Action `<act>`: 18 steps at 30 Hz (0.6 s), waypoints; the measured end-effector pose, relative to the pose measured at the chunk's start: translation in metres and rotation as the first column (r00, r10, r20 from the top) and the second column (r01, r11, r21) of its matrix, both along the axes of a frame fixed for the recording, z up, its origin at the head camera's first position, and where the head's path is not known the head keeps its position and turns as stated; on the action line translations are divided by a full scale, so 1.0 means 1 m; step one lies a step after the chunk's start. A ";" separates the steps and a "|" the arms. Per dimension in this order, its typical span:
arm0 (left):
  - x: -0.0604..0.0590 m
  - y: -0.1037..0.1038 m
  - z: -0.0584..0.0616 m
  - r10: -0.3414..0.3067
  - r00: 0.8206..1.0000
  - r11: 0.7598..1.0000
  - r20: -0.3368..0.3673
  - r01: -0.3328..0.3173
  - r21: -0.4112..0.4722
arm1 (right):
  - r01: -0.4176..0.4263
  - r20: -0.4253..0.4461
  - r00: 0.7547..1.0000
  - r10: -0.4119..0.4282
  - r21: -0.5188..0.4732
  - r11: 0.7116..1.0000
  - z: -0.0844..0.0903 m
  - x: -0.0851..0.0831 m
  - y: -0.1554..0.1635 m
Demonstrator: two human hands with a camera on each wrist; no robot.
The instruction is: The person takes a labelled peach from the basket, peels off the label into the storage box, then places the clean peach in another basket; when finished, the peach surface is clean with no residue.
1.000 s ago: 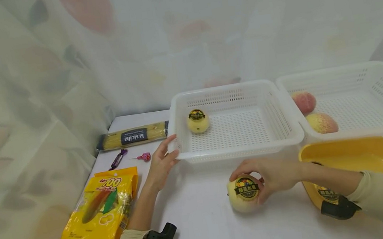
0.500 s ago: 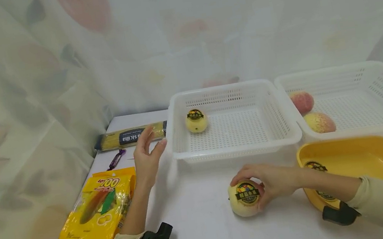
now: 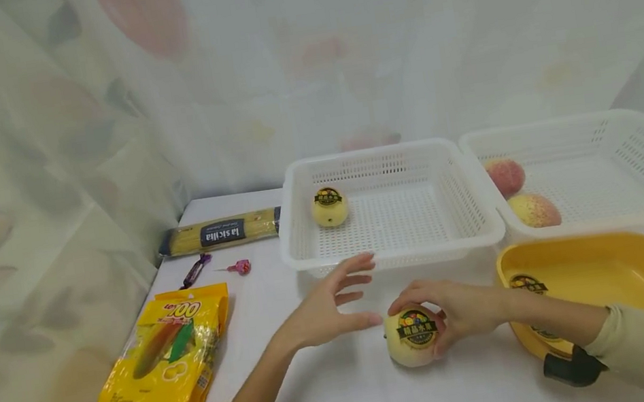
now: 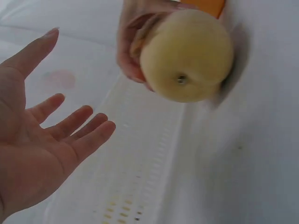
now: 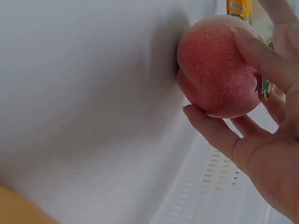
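One pasta pack (image 3: pixel 221 231) reads "la sicilia"; yellow bag (image 3: pixel 161 357) "100".

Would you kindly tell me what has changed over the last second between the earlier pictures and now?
The left hand let go of the near-left corner of the white slotted plastic basket and swung right across the table, now open beside the round yellow stickered fruit. The right hand kept gripping that fruit on the table. Baskets, snack bag and pasta packet stayed put.
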State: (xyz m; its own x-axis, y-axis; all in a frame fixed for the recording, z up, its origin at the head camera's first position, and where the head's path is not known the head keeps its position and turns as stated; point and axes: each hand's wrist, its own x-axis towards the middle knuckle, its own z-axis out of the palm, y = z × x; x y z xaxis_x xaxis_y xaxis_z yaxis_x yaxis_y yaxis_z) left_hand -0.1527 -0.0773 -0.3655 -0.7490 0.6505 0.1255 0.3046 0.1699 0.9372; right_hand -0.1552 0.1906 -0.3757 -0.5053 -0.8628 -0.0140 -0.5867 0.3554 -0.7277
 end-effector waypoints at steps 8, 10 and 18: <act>0.005 0.022 -0.035 -0.038 0.996 0.977 0.077 0.053 -0.208 | 0.009 0.027 1.000 -0.008 -0.022 1.000 -0.003 0.002 0.001; 0.007 0.026 -0.040 -0.042 0.995 0.977 0.089 0.059 -0.205 | 0.011 0.025 1.000 -0.010 -0.036 0.999 -0.004 0.003 0.001; 0.010 0.033 -0.048 -0.032 0.992 0.990 0.126 0.049 -0.129 | 0.080 0.085 0.993 -0.078 -0.028 0.996 -0.003 0.007 0.006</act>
State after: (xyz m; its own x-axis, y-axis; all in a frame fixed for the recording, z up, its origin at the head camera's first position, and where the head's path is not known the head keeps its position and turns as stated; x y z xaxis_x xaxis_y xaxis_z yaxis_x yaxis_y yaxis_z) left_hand -0.1432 -0.0438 -0.4130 -0.7260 0.6855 -0.0551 0.1973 0.2844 0.9382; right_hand -0.1480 0.1963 -0.3784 -0.5702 -0.8209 -0.0327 -0.4939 0.3744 -0.7848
